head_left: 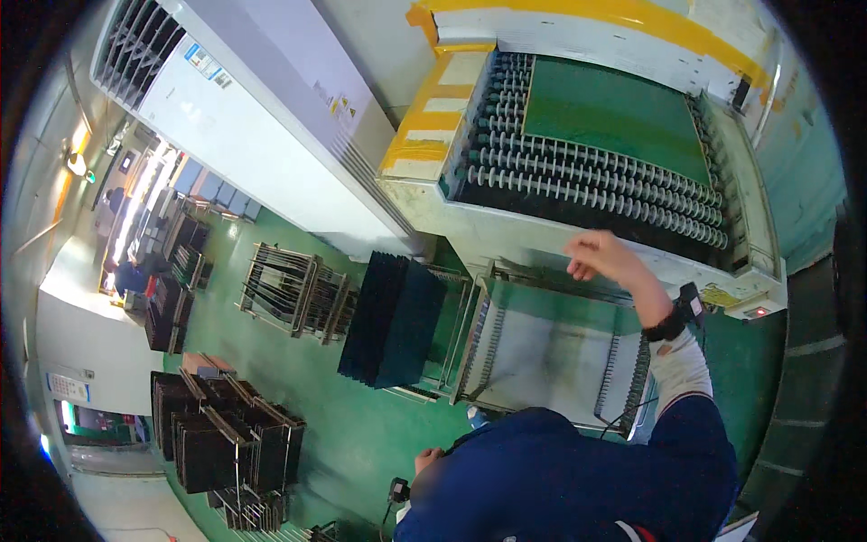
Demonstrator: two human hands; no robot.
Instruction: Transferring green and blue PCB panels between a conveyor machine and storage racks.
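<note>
My right hand (598, 256) hangs above the near edge of the roller conveyor, its fingers loosely bent and nothing visible in them. A black strap with a small device (679, 314) is on that wrist. On the conveyor's ringed rollers (587, 181) lies a flat green panel (619, 117), beyond my hand. Below the hand stands a metal slotted rack (623, 379), with a pale, translucent-looking sheet (542, 361) in it. My left hand (427, 459) is low beside my body, near no object. My dark blue clothing hides part of it, and its fingers are hard to make out.
Left of the slotted rack stands a rack of dark panels (393, 321). Farther left are another wire rack (293, 289) and stacked dark panels (226, 443) on the green floor. A tall white air conditioner (244, 117) adjoins the conveyor. A dark grey partition (804, 388) is at right.
</note>
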